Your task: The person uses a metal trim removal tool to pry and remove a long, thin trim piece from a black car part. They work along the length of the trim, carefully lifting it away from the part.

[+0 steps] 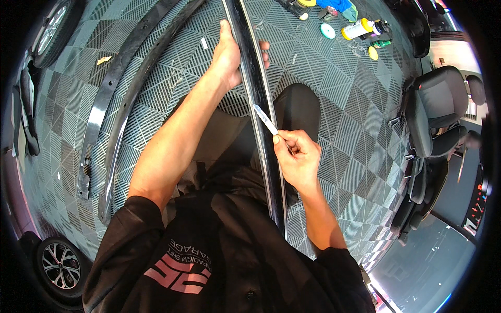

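Observation:
A long, glossy black car trim strip [255, 86] with pale edges runs from the top of the view down across my lap. My left hand [227, 57] is wrapped around its upper part from beneath, with the thumb on the left and fingertips showing past the right edge. In my right hand [300, 154] a small slim knife [267, 121] is pinched between thumb and fingers. Its narrow pale tip points up and left and lies against the strip's face, or just over it; I cannot tell which.
Two long curved dark trim pieces [117, 68] lie on the grey grated floor tiles [344, 125] at my left. Bottles [357, 29], a round pad [327, 31] and a blue cloth [342, 7] are far right. Car seats [443, 99] stand at right, wheels [60, 263] at left.

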Action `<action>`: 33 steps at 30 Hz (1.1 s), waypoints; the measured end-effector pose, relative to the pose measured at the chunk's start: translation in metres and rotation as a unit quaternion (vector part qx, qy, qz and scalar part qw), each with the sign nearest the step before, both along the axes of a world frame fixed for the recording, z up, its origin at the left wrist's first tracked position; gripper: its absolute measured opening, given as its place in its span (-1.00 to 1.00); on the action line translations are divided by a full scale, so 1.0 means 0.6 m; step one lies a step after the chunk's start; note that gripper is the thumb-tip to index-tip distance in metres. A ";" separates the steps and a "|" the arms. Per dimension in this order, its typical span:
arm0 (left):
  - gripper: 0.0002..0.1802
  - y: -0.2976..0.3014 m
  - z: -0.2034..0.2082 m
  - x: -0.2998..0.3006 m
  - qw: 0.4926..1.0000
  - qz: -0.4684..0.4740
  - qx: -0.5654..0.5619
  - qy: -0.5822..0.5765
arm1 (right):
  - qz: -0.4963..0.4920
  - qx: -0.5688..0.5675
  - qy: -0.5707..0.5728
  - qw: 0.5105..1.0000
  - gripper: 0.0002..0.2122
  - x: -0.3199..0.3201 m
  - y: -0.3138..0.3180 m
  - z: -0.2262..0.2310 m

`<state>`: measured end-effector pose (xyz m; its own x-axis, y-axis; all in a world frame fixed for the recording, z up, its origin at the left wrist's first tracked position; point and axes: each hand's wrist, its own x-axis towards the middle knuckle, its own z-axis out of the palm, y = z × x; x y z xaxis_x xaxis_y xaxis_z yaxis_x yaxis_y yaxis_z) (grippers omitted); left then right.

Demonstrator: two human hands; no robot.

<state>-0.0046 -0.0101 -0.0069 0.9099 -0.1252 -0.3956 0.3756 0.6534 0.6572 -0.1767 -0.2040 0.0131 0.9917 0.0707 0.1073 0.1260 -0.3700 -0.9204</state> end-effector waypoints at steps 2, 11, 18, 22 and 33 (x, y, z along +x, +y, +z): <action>-0.13 -0.003 0.001 -0.004 1.000 -0.003 0.002 0.002 | -0.011 0.011 -0.011 1.000 -0.89 -0.002 0.002 -0.001; -0.13 -0.002 0.003 -0.006 1.000 0.003 -0.010 0.000 | -0.030 0.002 -0.027 0.999 -0.89 0.015 0.007 -0.012; -0.13 -0.002 0.007 -0.008 1.000 0.007 0.002 -0.004 | -0.021 -0.003 -0.023 1.000 -0.89 0.010 0.012 -0.003; -0.13 -0.001 0.007 -0.008 1.000 0.007 0.004 0.007 | -0.014 0.009 -0.020 1.000 -0.89 0.008 0.010 -0.005; -0.12 0.000 0.007 -0.005 1.000 0.002 0.010 -0.001 | -0.011 -0.007 -0.014 1.000 -0.90 -0.001 0.005 -0.005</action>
<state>-0.0074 -0.0100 -0.0030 0.9111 -0.1135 -0.3964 0.3719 0.6412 0.6713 -0.1775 -0.2009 0.0104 0.9896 0.0504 0.1350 0.1440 -0.3855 -0.9114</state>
